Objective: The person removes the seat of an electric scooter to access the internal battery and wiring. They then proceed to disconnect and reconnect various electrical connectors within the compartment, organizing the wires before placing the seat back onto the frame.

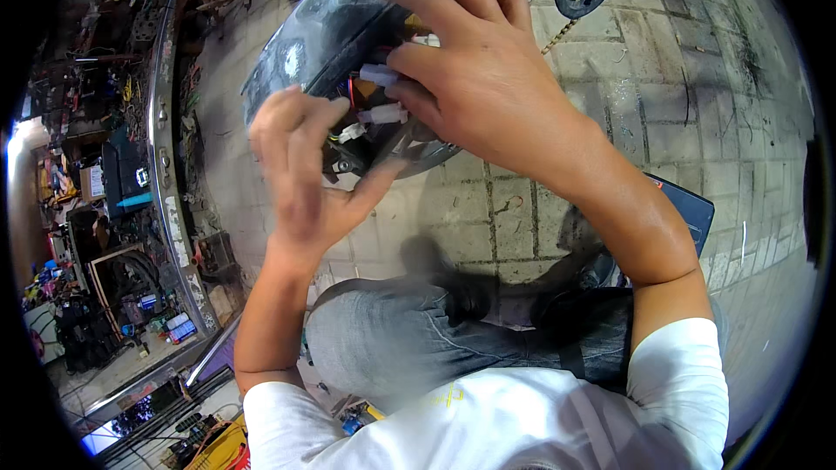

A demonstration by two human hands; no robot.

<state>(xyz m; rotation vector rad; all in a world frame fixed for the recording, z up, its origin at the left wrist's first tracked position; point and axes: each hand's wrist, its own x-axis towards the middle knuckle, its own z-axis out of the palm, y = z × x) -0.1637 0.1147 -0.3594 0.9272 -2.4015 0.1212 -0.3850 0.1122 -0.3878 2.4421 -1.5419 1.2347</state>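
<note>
Near top middle, the left hand (297, 176) is hanging open; the right hand (488, 78) is bending by white plugs (382, 113), grip unclear.

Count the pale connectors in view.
4 visible: a partly covered connector by the right hand, a larger connector below it, another larger connector lower still, a small connector nearest the left hand. Others may be hidden.

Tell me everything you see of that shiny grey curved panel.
The grey panel is long and curved, slanting up from lower left to the picture's top. It looks like painted plastic or metal, glossy, with cloudy patches and a bright highlight. Wires and pale connectors show beside its lower-right edge. The left hand and right hand overlap it; contact is unclear.
</note>
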